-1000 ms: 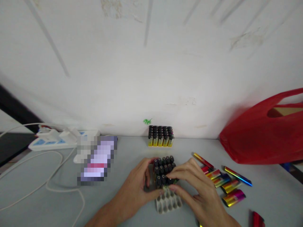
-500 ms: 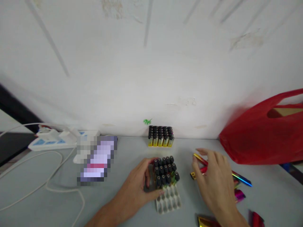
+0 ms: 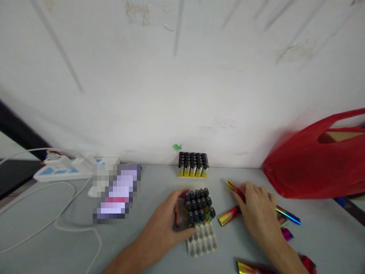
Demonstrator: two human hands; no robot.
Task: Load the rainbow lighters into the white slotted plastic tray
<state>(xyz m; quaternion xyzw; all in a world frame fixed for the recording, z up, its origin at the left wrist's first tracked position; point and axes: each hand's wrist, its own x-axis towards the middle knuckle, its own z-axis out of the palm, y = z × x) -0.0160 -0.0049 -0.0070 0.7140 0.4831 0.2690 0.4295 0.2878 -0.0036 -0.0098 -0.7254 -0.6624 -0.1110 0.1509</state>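
My left hand (image 3: 162, 224) is closed around the left side of a white tray (image 3: 203, 243) of small round-cornered slots. Black-topped lighters (image 3: 199, 203) stand upright in its back rows, while the front slots hold nothing. My right hand (image 3: 258, 211) is bent over shiny foil pieces to the right of the tray, fingers curled down. Its thumb and fingers close on a thin red-and-gold foil strip (image 3: 234, 188), whose gold end sticks out to the left. A wider red-and-gold foil piece (image 3: 229, 215) pokes out beneath the palm.
A block of yellow-bottomed lighters (image 3: 193, 165) stands against the wall. To the right are a blue shiny strip (image 3: 289, 215), a purple foil piece (image 3: 287, 234) and a red bag (image 3: 316, 163). At left lie a phone (image 3: 119, 190), a power strip (image 3: 62, 171) and white cables (image 3: 71, 198).
My right hand has curled further over the foil pieces. The thin strip and the wider red-and-gold piece have shifted left. My left hand and the tray have hardly moved.
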